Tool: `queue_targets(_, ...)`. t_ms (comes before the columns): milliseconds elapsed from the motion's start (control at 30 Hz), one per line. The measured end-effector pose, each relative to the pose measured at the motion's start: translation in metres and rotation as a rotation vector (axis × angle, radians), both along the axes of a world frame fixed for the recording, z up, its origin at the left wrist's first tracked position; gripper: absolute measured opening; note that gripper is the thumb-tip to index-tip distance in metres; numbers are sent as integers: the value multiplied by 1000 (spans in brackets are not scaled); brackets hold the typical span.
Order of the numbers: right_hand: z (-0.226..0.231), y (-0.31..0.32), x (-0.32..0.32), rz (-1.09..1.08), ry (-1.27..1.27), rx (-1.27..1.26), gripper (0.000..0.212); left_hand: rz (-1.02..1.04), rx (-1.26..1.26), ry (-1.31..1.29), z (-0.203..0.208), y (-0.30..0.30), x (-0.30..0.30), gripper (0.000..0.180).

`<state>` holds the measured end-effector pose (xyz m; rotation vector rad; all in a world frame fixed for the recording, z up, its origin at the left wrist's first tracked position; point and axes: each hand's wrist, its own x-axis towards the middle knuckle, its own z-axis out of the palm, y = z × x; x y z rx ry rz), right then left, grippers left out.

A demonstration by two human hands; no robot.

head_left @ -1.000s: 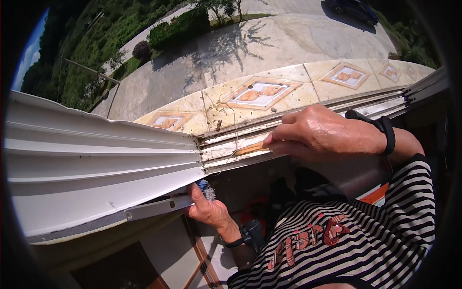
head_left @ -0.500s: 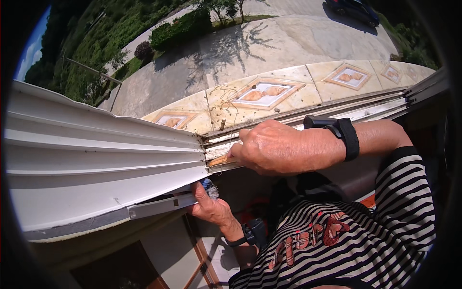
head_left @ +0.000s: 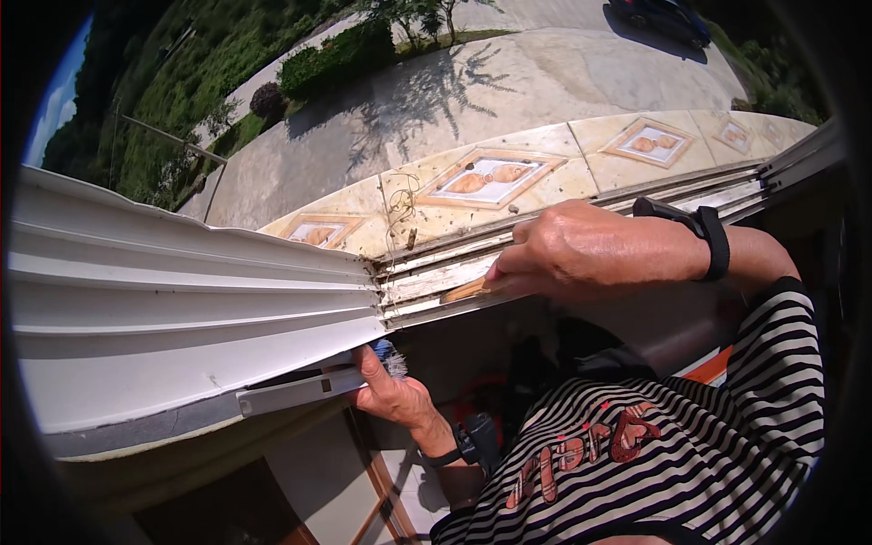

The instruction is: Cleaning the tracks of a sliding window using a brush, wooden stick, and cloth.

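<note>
My right hand [head_left: 581, 250] is closed round a slim wooden stick [head_left: 468, 290]. Only its tan end shows past my fingers, resting in the grooves of a dirty white sliding-window track [head_left: 427, 279]. My grip hides the rest of it. Lower down on the left, my left hand [head_left: 392, 392] holds a brush with blue and white bristles [head_left: 391, 357] and a flat grey-white body [head_left: 291, 396]. Its thumb points up, close under the edge of the white window frame [head_left: 200, 309].
Beyond the track runs a tiled ledge [head_left: 581, 145] with diamond patterns, bits of debris and a tangle of thin string [head_left: 400, 200]. Farther out are a concrete yard [head_left: 545, 82], bushes [head_left: 336, 59] and a dark blue car [head_left: 661, 23].
My right hand has slid the wooden stick rightward along the track, away from the corner by the white frame. My left hand and the brush have hardly moved.
</note>
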<state>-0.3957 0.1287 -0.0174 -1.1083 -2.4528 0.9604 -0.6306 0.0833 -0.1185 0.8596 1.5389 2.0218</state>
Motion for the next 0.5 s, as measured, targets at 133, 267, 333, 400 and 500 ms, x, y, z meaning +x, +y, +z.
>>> queue_targets(133,-19,11,-35,64,-7,39,24,-52,-18,-72,5,0,4,40)
queue_targets(267,-21,18,-26,-175,166,161,24,-15,-18,-70,9,2,11,41)
queue_targets(333,4,15,2,-350,217,108,23,-32,-47,-100,6,-2,5,41)
queue_targets(400,8,3,34,-318,241,48,22,-47,-44,-91,6,-5,-1,41)
queue_targets(500,19,-32,64,-211,-21,-33,21,-25,-18,-74,10,-2,6,40)
